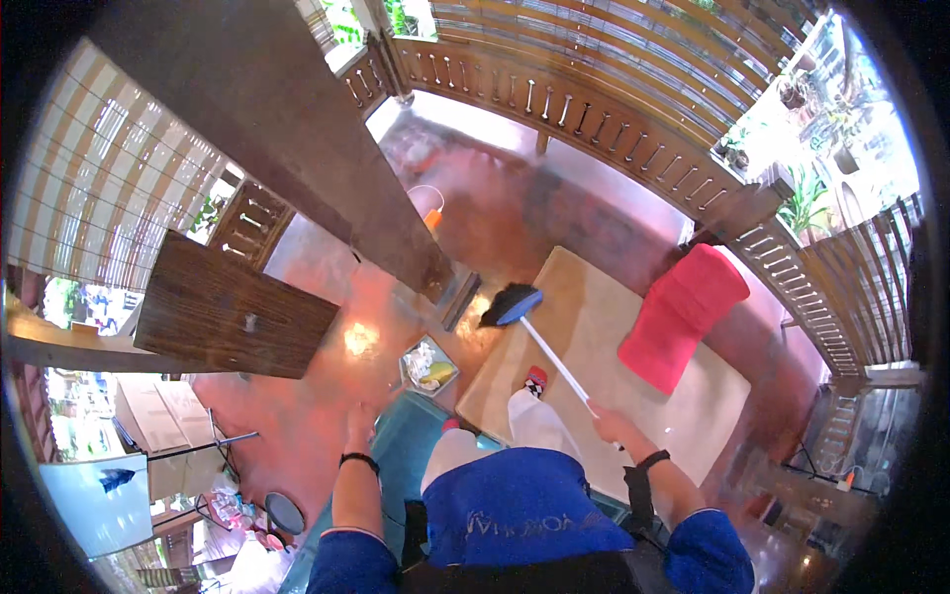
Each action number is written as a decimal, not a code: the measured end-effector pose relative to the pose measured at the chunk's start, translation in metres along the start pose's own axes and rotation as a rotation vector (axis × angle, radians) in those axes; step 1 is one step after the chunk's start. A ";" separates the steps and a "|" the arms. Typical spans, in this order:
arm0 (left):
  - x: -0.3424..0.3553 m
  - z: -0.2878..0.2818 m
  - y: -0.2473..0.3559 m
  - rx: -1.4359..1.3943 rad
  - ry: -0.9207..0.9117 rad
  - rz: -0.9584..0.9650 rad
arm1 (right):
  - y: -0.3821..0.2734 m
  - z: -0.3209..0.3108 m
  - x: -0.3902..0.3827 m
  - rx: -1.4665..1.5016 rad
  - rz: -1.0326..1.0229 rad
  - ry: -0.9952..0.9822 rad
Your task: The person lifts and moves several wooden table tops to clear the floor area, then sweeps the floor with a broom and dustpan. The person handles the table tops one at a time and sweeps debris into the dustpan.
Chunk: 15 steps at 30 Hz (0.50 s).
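Note:
My right hand (614,424) grips the white handle of a broom (549,351), whose blue head with dark bristles (510,304) is at the far left edge of a beige pad (633,445), beside the base of the wooden post. My left hand (361,428) hangs by the edge of a teal mat (401,445), fingers loosely bent, with nothing visible in it. My foot in a patterned sock (534,384) is on the beige pad, below the broom head. A pink folded cushion (673,327) lies across the pad's right side.
A wooden post (336,168) stands ahead, with a container of pale and yellow items (428,368) near its base. A wooden board (228,307) is at left, with cardboard (158,416), metal frames and a dark round pan (284,513) below. Wooden railings (564,109) border the space.

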<state>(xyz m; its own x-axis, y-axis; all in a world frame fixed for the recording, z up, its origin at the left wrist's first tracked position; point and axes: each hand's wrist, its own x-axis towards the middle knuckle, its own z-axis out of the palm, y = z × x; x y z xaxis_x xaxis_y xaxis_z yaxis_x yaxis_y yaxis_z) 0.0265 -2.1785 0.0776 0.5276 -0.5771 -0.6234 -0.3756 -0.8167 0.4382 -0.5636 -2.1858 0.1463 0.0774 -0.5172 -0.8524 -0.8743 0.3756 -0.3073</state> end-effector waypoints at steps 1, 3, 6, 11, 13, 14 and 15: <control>0.002 -0.009 0.014 0.084 -0.039 0.066 | 0.008 0.024 -0.011 -0.022 -0.026 0.019; 0.026 -0.015 0.007 -0.192 -0.047 0.031 | 0.007 0.064 -0.034 -0.029 -0.139 0.007; 0.080 -0.010 -0.009 -0.311 -0.122 0.144 | -0.011 0.112 -0.069 -0.012 -0.205 0.037; 0.056 -0.033 0.043 -0.368 -0.220 0.246 | -0.050 0.174 -0.119 -0.045 -0.067 0.165; 0.054 -0.046 0.036 0.022 -0.223 0.467 | -0.072 0.182 -0.136 -0.138 -0.033 0.217; 0.058 -0.046 0.038 0.338 -0.236 0.625 | -0.079 0.189 -0.150 -0.173 -0.003 0.250; 0.059 -0.045 0.040 0.654 -0.244 0.779 | -0.090 0.201 -0.164 -0.198 0.020 0.307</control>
<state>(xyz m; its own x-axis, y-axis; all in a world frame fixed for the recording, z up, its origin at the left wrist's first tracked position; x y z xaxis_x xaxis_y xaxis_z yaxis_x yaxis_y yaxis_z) 0.0775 -2.2452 0.0873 -0.1785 -0.8676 -0.4642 -0.9232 -0.0156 0.3840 -0.4015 -1.9796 0.2284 -0.0624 -0.7294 -0.6812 -0.9524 0.2477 -0.1780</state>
